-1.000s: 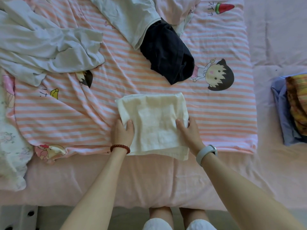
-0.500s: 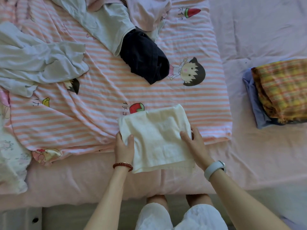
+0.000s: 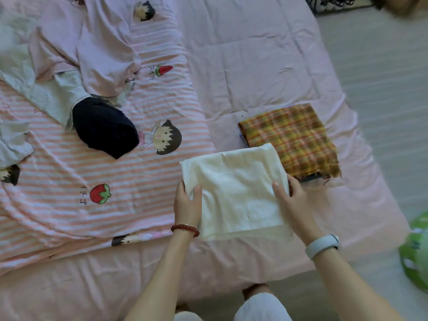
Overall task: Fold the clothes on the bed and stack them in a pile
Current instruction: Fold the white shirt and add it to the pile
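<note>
Hands hold folded cream cloth (image 3: 234, 188) above the bed (image 3: 254, 66)

Left hand (image 3: 186, 202) pinches the cloth's left edge, thumb on top; right hand (image 3: 293, 200) grips its right edge, fingers curled under. The cloth's far corner overlaps the near corner of a plaid pile (image 3: 294, 140) lying on the pink sheet to the right. On the striped blanket (image 3: 69, 181) to the left lie unfolded clothes: a dark garment (image 3: 104, 128), a grey one (image 3: 53, 96) and a pink one (image 3: 99, 49)
</note>
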